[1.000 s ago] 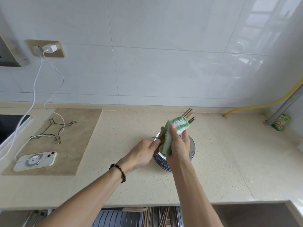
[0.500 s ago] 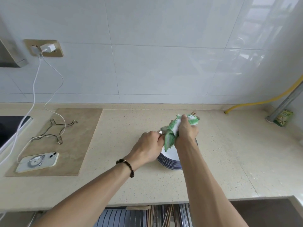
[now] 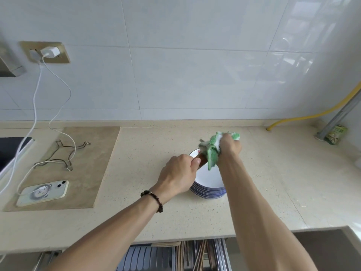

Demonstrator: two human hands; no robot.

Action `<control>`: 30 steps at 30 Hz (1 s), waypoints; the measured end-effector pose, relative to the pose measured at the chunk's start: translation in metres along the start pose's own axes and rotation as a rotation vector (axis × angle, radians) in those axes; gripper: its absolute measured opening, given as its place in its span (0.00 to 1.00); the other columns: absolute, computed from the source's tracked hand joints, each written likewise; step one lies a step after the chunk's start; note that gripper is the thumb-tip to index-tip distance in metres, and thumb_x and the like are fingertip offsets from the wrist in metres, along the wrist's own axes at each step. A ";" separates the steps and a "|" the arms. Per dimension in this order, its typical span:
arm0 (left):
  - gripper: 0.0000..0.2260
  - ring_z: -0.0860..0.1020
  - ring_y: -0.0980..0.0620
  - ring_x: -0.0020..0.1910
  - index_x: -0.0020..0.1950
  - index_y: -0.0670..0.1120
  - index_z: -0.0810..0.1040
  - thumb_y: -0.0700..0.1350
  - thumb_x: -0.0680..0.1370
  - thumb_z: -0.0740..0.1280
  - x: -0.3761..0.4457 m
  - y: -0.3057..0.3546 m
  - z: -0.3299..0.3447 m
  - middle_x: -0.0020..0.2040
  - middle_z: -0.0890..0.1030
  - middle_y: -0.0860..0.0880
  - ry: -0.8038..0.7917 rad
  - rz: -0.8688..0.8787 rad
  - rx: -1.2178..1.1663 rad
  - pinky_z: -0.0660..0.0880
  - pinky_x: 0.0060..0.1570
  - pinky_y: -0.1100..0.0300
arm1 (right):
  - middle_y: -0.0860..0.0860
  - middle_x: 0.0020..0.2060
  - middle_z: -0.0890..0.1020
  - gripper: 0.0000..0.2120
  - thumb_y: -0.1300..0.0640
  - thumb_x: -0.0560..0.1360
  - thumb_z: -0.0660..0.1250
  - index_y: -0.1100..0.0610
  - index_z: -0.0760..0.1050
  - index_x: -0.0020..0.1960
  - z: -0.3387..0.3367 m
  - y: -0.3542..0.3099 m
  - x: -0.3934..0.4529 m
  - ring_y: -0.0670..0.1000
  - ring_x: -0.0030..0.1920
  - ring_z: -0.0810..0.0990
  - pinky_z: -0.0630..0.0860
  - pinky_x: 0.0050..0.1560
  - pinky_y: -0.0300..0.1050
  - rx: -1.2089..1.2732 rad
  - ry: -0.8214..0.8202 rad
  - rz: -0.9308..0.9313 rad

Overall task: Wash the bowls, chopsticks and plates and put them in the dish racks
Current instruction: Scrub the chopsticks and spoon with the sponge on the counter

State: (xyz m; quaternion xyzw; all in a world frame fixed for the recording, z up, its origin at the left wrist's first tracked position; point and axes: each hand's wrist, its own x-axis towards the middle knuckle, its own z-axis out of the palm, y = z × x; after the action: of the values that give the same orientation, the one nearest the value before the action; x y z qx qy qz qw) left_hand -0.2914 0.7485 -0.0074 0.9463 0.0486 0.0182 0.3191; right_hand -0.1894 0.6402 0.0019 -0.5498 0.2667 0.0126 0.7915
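- On the beige countertop [image 3: 136, 222], a stack of plates [image 3: 209, 184] sits near the front edge.
- Left hand [image 3: 178, 176] grips the brown chopsticks [image 3: 202, 160] over the stack.
- Right hand [image 3: 229, 147] clenches a green-and-white cloth [image 3: 213, 151] wrapped round the chopsticks' far end.
- Below the counter edge, a dish rack [image 3: 148, 259] shows.

head cam | faces forward-down | near counter [image 3: 136, 222] | single view

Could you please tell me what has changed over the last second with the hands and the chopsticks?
The right hand has slid the green cloth along the chopsticks away from the person, covering the far ends. The left hand still grips their near ends above the stacked plates, which have not moved.
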 end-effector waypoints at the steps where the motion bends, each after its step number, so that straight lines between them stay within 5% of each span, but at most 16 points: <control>1: 0.21 0.74 0.40 0.32 0.32 0.49 0.65 0.51 0.85 0.56 -0.001 0.000 -0.002 0.32 0.76 0.43 0.003 0.012 0.011 0.63 0.29 0.55 | 0.54 0.35 0.71 0.15 0.66 0.81 0.58 0.73 0.69 0.65 0.000 -0.005 0.004 0.51 0.33 0.73 0.71 0.32 0.46 -0.018 0.007 -0.014; 4: 0.20 0.73 0.45 0.30 0.34 0.47 0.69 0.51 0.85 0.55 0.001 0.000 -0.003 0.30 0.71 0.50 0.031 -0.013 0.071 0.62 0.26 0.57 | 0.54 0.36 0.74 0.12 0.62 0.83 0.58 0.69 0.72 0.62 0.007 0.003 -0.002 0.51 0.33 0.76 0.74 0.33 0.46 0.013 0.009 -0.007; 8: 0.18 0.73 0.49 0.28 0.38 0.45 0.72 0.48 0.86 0.55 0.001 -0.003 -0.003 0.30 0.72 0.51 0.050 -0.055 0.096 0.63 0.25 0.59 | 0.52 0.32 0.73 0.12 0.59 0.85 0.56 0.61 0.71 0.45 0.014 0.027 -0.019 0.47 0.26 0.74 0.73 0.25 0.41 -0.030 -0.071 0.012; 12: 0.18 0.78 0.41 0.37 0.38 0.48 0.67 0.52 0.86 0.54 -0.014 -0.008 -0.010 0.37 0.80 0.43 0.017 0.080 0.141 0.65 0.33 0.55 | 0.52 0.38 0.74 0.09 0.61 0.85 0.55 0.65 0.71 0.52 0.000 0.003 0.005 0.48 0.33 0.75 0.76 0.32 0.40 0.030 0.100 -0.038; 15: 0.17 0.77 0.42 0.37 0.40 0.48 0.69 0.53 0.85 0.54 -0.009 -0.011 -0.009 0.37 0.77 0.45 0.037 0.047 0.125 0.67 0.33 0.55 | 0.52 0.36 0.74 0.16 0.53 0.86 0.54 0.61 0.69 0.44 0.009 0.014 -0.009 0.52 0.37 0.77 0.76 0.41 0.47 -0.015 0.090 -0.108; 19: 0.18 0.78 0.40 0.39 0.39 0.46 0.69 0.52 0.86 0.53 -0.013 -0.015 -0.011 0.37 0.77 0.45 -0.013 0.080 0.119 0.67 0.34 0.55 | 0.53 0.35 0.74 0.14 0.53 0.86 0.55 0.61 0.69 0.48 0.007 0.033 -0.018 0.51 0.34 0.76 0.74 0.32 0.44 -0.035 0.065 -0.103; 24: 0.18 0.75 0.43 0.36 0.39 0.46 0.69 0.52 0.86 0.54 -0.021 -0.020 -0.017 0.36 0.76 0.46 -0.042 0.135 0.130 0.66 0.33 0.55 | 0.54 0.41 0.77 0.14 0.51 0.86 0.55 0.63 0.69 0.55 -0.005 0.009 -0.007 0.51 0.38 0.78 0.77 0.38 0.45 0.025 0.172 -0.111; 27: 0.20 0.75 0.43 0.33 0.34 0.49 0.66 0.50 0.86 0.54 -0.016 -0.019 -0.012 0.31 0.72 0.49 -0.059 0.115 0.050 0.65 0.30 0.56 | 0.53 0.37 0.76 0.17 0.48 0.85 0.55 0.61 0.71 0.49 0.005 0.040 -0.027 0.51 0.36 0.78 0.78 0.38 0.48 -0.046 0.094 -0.110; 30: 0.21 0.77 0.38 0.38 0.33 0.50 0.62 0.51 0.86 0.54 -0.023 -0.023 -0.018 0.33 0.72 0.46 -0.092 0.166 0.077 0.66 0.34 0.54 | 0.53 0.38 0.75 0.16 0.51 0.86 0.56 0.58 0.67 0.42 -0.005 0.026 -0.021 0.51 0.36 0.77 0.77 0.34 0.43 -0.015 0.206 -0.118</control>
State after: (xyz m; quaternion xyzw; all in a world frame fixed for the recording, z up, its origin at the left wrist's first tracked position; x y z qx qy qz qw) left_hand -0.3169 0.7749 -0.0074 0.9585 -0.0440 -0.0006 0.2817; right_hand -0.2172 0.6520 -0.0128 -0.5687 0.3135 -0.0887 0.7553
